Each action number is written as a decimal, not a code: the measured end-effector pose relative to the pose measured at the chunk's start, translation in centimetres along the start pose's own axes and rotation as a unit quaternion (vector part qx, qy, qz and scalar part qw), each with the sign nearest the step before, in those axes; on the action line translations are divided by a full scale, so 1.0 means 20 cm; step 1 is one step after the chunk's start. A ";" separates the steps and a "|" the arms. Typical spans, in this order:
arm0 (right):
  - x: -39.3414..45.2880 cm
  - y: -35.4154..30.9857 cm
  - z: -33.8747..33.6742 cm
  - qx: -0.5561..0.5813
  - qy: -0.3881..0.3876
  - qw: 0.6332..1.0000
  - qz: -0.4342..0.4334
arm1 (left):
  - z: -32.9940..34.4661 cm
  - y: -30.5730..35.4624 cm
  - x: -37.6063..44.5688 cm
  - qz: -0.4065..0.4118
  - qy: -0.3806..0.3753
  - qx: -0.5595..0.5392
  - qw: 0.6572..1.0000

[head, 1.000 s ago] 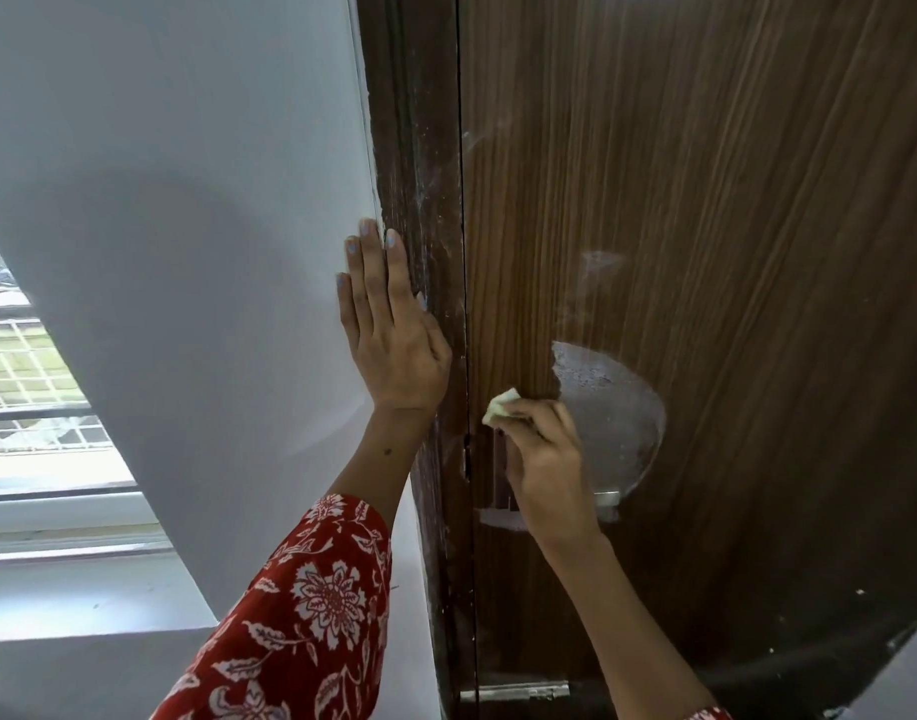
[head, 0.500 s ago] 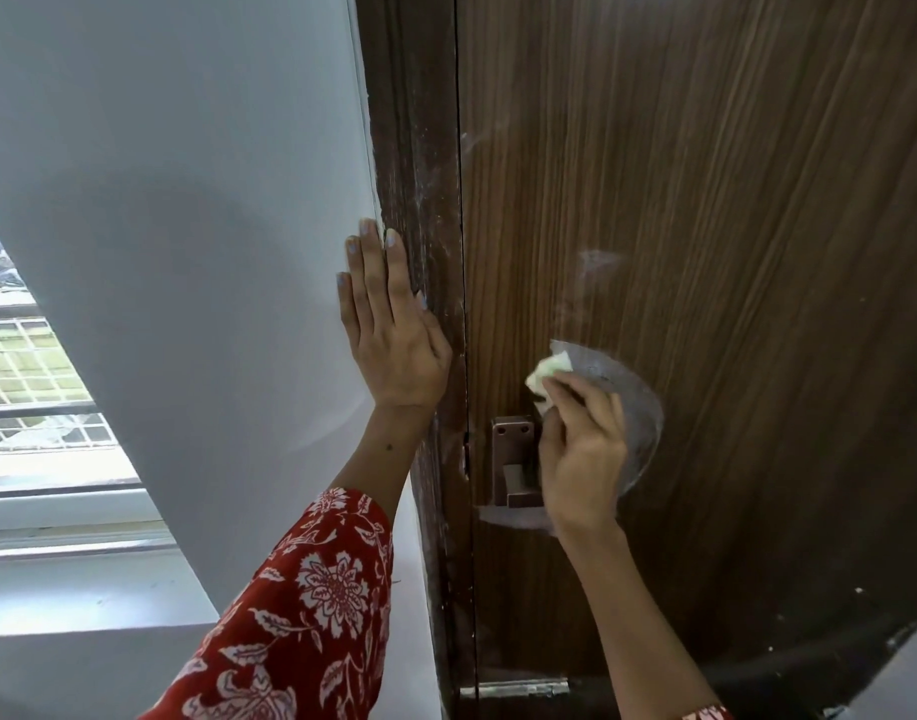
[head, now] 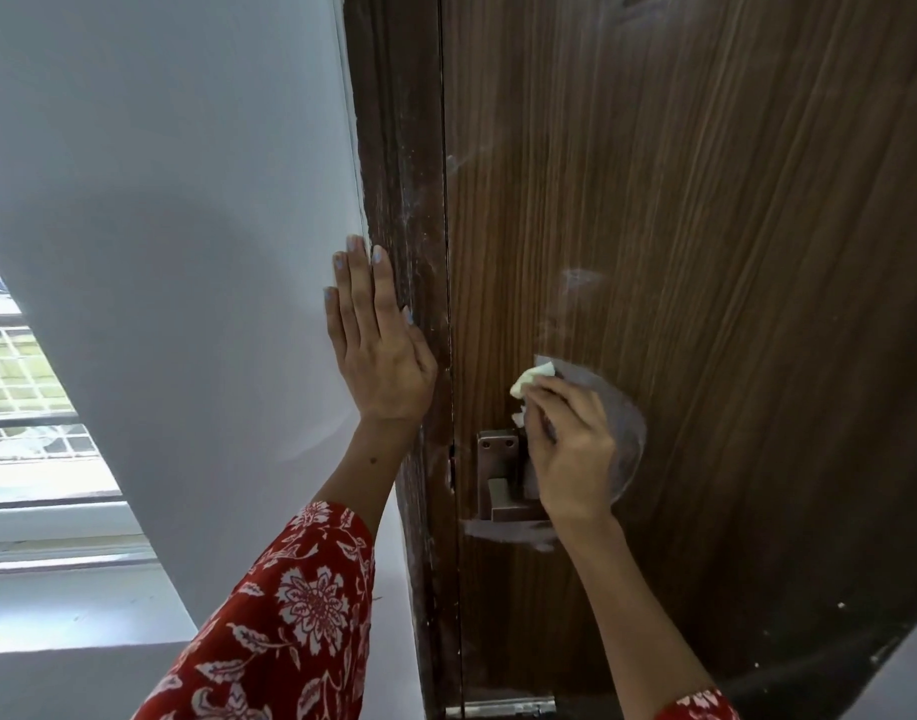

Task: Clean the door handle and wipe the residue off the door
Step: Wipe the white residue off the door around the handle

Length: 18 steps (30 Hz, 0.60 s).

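We had our right hand (head: pixel 570 449) on the door (head: pixel 732 304), fingers curled round a small pale cloth (head: pixel 530 379) pressed at the upper left edge of the rounded grey residue patch (head: pixel 628 433). The door handle (head: pixel 500 478) sat just below and left of that hand, its lever running rightward under our palm, so most of it was hidden. A white smear (head: pixel 503 532) lay beneath the handle, untouched. Our right hand was clearly the nearer one. Our left hand (head: pixel 376 350) lay flat, fingers straight, on the white wall (head: pixel 160 200) beside the frame (head: pixel 404 200), holding nothing
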State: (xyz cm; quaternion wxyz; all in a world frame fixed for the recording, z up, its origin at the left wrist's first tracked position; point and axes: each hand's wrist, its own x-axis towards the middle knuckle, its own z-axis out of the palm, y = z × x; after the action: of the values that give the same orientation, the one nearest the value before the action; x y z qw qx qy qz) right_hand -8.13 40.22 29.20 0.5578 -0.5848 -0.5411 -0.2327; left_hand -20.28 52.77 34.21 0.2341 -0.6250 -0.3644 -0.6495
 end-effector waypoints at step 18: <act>0.05 -0.06 0.00 0.021 0.019 1.000 0.006 | 0.00 0.00 0.00 0.005 0.000 0.008 1.000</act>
State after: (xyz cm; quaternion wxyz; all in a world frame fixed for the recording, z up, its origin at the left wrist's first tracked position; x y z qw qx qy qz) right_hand -8.97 40.41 30.60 0.5817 -0.5713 -0.5317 -0.2295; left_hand -20.32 52.78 34.22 0.2424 -0.6244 -0.3669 -0.6456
